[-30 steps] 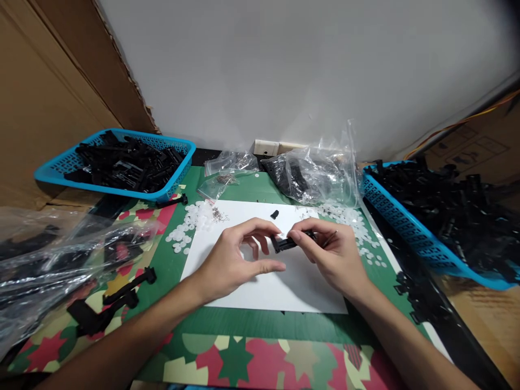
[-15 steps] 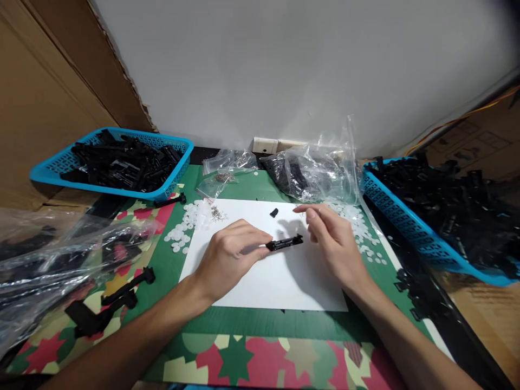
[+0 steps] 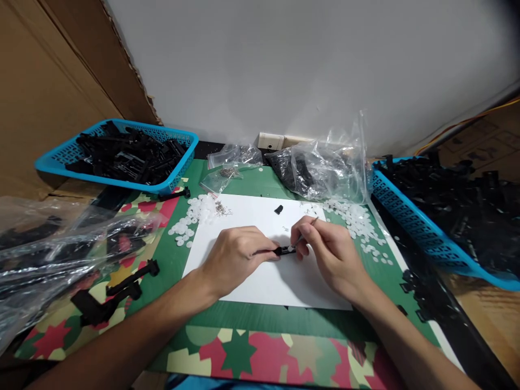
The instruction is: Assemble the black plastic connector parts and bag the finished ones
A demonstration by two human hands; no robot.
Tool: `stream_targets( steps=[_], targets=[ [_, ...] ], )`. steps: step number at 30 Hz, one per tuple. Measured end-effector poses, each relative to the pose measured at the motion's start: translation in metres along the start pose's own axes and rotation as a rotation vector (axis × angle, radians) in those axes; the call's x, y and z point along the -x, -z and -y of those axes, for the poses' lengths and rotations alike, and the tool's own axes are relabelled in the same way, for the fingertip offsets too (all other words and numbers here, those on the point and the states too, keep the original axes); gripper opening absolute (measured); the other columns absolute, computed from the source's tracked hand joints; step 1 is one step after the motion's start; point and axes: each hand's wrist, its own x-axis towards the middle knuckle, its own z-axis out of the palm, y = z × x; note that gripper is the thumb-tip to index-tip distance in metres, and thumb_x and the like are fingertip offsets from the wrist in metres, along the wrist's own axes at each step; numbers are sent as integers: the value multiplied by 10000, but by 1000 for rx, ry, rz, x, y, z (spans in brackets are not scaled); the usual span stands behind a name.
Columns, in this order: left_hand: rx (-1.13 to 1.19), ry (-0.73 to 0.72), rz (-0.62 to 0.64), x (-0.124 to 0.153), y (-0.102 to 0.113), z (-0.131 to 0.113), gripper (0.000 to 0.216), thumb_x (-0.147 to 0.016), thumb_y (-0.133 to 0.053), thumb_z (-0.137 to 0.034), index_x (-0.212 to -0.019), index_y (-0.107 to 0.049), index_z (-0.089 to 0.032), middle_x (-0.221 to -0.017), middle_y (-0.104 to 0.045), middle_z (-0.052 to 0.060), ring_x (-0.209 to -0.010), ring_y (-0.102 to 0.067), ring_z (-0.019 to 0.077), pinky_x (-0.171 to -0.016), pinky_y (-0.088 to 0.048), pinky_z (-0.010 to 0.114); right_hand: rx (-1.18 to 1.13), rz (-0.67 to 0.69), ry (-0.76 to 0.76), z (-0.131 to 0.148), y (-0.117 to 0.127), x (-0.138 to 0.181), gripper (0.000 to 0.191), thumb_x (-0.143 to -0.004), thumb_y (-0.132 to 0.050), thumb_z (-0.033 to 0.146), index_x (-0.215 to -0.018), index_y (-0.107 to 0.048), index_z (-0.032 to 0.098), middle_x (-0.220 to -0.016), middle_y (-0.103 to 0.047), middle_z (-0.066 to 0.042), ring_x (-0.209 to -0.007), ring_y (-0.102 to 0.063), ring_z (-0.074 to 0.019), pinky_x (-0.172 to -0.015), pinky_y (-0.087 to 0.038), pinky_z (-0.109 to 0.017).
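My left hand [image 3: 241, 252] is closed around one end of a narrow black plastic part [image 3: 286, 250], held above a white sheet of paper [image 3: 252, 290]. Its free end points right, toward my right hand [image 3: 325, 249]. Between the thumb and fingers of that hand is a thin metallic tool [image 3: 299, 241], its tip at the black part; the fingers cover most of it. Beyond the hands, a small black piece [image 3: 278, 209] lies on the paper. Tiny metal pieces [image 3: 221, 209] form a little heap at the paper's far left corner.
White discs [image 3: 182, 230] are scattered on both sides of the paper. Blue baskets of black parts stand left [image 3: 162, 187] and right [image 3: 410, 216]. Clear plastic bags [image 3: 325, 173] lie along the wall. Black parts [image 3: 101, 306] rest at the left, near plastic wrap [image 3: 73, 260].
My right hand has come down and left to the black part, the thin tool's tip now at it. The part sits slightly lower, more covered by my fingers. The whole view has shifted slightly.
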Motion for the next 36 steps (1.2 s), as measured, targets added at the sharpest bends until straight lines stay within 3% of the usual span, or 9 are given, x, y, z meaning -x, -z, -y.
stream_targets(
  steps=[13, 27, 36],
  targets=[
    [-85, -99, 21, -1, 0, 1, 105, -915, -770, -107, -849, -795, -185, -873, -830, 11, -832, -789, 206, -767, -603, 308, 130, 41, 95, 1, -10, -3, 397, -1123, -462, 325, -791, -631, 187, -673, -541, 32, -565, -464, -98, -579, -349, -256],
    [-100, -22, 18, 0, -2, 0, 221, -940, -675, -53, -836, -796, -206, -840, -825, 5, -790, -790, 190, -761, -597, 300, 214, 9, 223, 2, -13, 2, 322, -1099, -470, 202, -813, -619, 191, -725, -611, 16, -594, -511, -101, -601, -375, -238],
    [-93, -20, 6, -1, -2, -4, 243, -924, -659, -37, -803, -797, -197, -826, -824, 21, -775, -788, 200, -724, -604, 311, 206, -22, 204, 1, -14, 5, 329, -1095, -473, 216, -802, -623, 197, -697, -615, 11, -578, -523, -112, -590, -389, -253]
  ],
)
